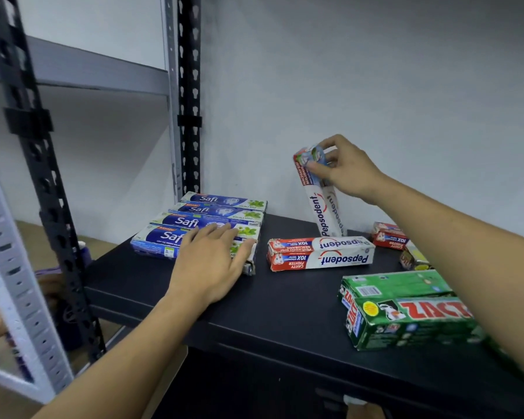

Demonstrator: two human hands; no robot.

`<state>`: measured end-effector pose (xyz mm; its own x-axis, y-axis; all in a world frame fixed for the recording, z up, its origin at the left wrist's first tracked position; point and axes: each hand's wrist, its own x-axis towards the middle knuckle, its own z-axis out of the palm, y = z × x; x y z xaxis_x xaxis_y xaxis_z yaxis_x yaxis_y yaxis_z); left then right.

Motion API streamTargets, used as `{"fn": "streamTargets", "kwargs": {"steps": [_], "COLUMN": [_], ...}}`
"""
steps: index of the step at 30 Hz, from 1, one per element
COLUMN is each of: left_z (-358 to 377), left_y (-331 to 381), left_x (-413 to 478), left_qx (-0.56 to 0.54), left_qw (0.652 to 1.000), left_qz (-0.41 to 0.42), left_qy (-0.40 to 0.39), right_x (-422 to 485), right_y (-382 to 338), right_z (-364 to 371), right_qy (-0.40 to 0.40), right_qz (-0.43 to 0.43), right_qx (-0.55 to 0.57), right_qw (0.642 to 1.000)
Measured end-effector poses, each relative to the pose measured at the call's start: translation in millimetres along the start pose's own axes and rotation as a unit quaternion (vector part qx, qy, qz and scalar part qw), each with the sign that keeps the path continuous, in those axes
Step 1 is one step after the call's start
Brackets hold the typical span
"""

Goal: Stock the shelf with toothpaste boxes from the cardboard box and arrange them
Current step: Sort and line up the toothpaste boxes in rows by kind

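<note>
On the black shelf (285,309), several blue Safi toothpaste boxes (206,220) lie side by side at the back left. My left hand (212,261) rests flat on the nearest of them, fingers spread. My right hand (345,169) pinches the top end of a white and red Pepsodent box (324,207) that stands tilted on its end near the wall. Two more Pepsodent boxes (321,252) lie flat in front of it. Green Zact boxes (406,313) lie stacked at the right. The cardboard box is not in view.
More red and white boxes (389,235) and a small yellow one (415,257) lie at the back right behind my right arm. Black and grey perforated uprights (189,95) of neighbouring racks stand at the left. A white wall backs the shelf.
</note>
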<state>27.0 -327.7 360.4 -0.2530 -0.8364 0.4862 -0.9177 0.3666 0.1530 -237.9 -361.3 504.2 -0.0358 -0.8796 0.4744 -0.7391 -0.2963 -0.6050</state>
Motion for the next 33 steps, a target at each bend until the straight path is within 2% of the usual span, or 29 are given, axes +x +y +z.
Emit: {"fn": "streamTargets", "kwargs": {"steps": [7, 11, 13, 16, 20, 23, 26, 33], "left_z": [0.2, -0.3, -1.1, -2.0, -2.3, -2.0, -1.3, -0.8], "left_y": [0.8, 0.8, 0.5, 0.8, 0.6, 1.0, 0.2, -0.3], "left_x": [0.1, -0.3, -0.2, 0.0, -0.3, 0.0, 0.3, 0.4], "left_qx": [-0.011, -0.016, -0.012, -0.008, -0.009, -0.005, -0.011, -0.012], "left_qw": [1.0, 1.0, 1.0, 1.0, 1.0, 1.0, 1.0, 1.0], "left_qz": [-0.001, -0.001, -0.002, 0.001, 0.0, 0.0, 0.001, -0.001], "left_qy": [0.009, 0.008, 0.007, 0.009, 0.006, 0.004, 0.007, 0.008], "right_x": [-10.1, -14.4, -15.8, -18.6, -17.8, -21.4, -24.5, -22.7], "right_y": [11.9, 23.7, 33.4, 49.7, 78.0, 89.0, 93.4, 107.9], "right_z": [-6.9, -3.6, -4.5, -11.7, -19.2, -21.9, -25.2, -21.9], "right_qy": [0.028, 0.111, 0.15, 0.164, 0.115, 0.085, 0.024, -0.02], "right_qz": [0.047, 0.111, 0.14, 0.173, 0.222, 0.206, 0.208, 0.205], "right_qx": [0.181, 0.268, 0.269, 0.214, 0.147, -0.042, -0.191, -0.298], "right_qw": [0.982, 0.95, 0.941, 0.947, 0.957, 0.974, 0.959, 0.932]}}
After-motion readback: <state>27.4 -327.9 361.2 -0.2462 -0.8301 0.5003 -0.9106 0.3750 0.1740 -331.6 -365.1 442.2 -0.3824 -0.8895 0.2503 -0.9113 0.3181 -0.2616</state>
